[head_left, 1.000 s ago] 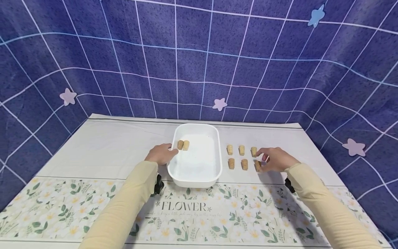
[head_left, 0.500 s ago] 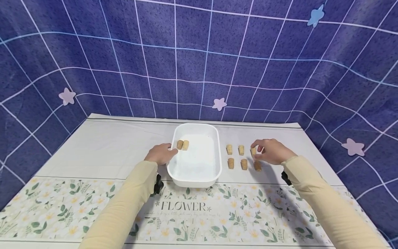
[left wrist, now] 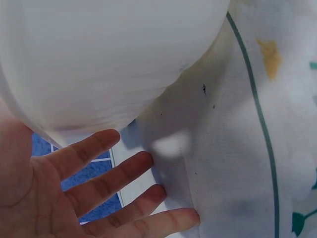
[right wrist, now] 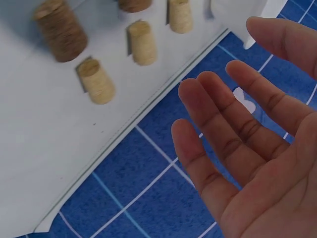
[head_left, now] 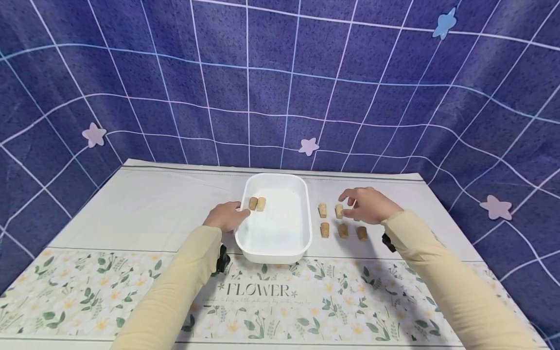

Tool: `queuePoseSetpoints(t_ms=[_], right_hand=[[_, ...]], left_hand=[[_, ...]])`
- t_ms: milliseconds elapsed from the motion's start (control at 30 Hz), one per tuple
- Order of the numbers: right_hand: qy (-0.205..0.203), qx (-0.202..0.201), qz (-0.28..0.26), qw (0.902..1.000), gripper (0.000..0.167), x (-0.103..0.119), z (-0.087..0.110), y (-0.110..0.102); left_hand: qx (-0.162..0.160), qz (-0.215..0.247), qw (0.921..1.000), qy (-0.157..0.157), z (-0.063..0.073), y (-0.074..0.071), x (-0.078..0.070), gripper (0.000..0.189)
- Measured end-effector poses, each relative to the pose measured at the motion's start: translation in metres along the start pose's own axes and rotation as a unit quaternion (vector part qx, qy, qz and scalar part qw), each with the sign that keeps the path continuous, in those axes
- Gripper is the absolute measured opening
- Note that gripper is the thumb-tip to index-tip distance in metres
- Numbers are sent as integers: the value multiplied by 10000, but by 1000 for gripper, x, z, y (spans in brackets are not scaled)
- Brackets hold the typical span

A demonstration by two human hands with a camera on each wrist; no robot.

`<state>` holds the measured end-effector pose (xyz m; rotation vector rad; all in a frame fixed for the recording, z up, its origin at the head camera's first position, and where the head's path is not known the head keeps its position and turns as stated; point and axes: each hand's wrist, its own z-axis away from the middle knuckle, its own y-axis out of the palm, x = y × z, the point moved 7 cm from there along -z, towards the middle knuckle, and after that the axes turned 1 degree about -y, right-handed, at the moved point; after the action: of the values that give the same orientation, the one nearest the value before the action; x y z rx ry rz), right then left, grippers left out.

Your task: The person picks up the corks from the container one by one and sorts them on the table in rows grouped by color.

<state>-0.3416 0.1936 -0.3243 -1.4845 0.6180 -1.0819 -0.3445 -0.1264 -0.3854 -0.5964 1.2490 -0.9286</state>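
A white rectangular tray stands mid-table, with a darker cork and a lighter cork side by side near its left wall. My left hand rests at the tray's left rim, thumb over the edge; in the left wrist view its fingers spread straight beneath the outer wall. Right of the tray lie two rows of corks: light ones behind, brown ones in front. Over the back row hovers my right hand, fingers loosely extended, holding nothing. It mostly hides the rightmost light cork.
White cloth covers the table, with a flowered band lettered FLOWER along the front. A blue curtain with a line grid and star shapes hangs behind the table's back edge and at both sides.
My right hand has moved left and back, from the rightmost corks toward the middle of the back row. The left hand, tray and corks stay in place.
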Motion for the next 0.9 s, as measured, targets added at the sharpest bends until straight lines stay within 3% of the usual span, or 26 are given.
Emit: queuePoseSetpoints(t_ms=[900], right_hand=[[-153, 9, -182, 9997, 40, 75, -43, 0]], left_hand=[[55, 2, 10000, -74, 0, 0, 1, 61]])
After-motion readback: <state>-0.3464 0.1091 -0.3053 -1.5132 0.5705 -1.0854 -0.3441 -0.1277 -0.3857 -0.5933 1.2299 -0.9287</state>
